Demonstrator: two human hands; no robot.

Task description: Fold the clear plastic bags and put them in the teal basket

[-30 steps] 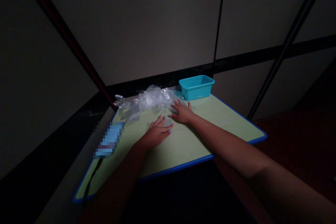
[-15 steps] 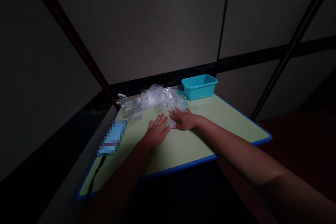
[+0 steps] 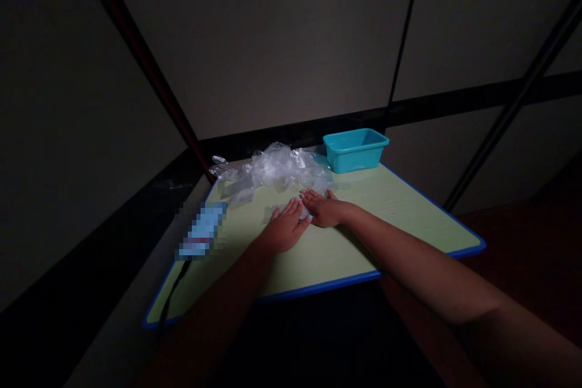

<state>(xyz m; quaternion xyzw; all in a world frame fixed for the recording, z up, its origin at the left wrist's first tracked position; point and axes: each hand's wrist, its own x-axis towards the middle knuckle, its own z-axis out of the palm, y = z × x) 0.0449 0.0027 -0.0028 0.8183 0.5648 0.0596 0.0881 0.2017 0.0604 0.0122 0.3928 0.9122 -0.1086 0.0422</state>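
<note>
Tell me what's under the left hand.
A flat piece of clear plastic shows past the fingers of the bare left hand, on the pale yellow-green, blue-edged table. What lies directly beneath the palm is covered and can't be seen.

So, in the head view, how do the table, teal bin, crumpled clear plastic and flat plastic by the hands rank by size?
1. Table
2. Crumpled clear plastic
3. Teal bin
4. Flat plastic, judging by its visible part; some is covered

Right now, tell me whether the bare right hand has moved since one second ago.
Yes: the right hand has drawn back from the turquoise rectangular plastic tub, toward the near edge of the pale-green, blue-rimmed table.
</note>
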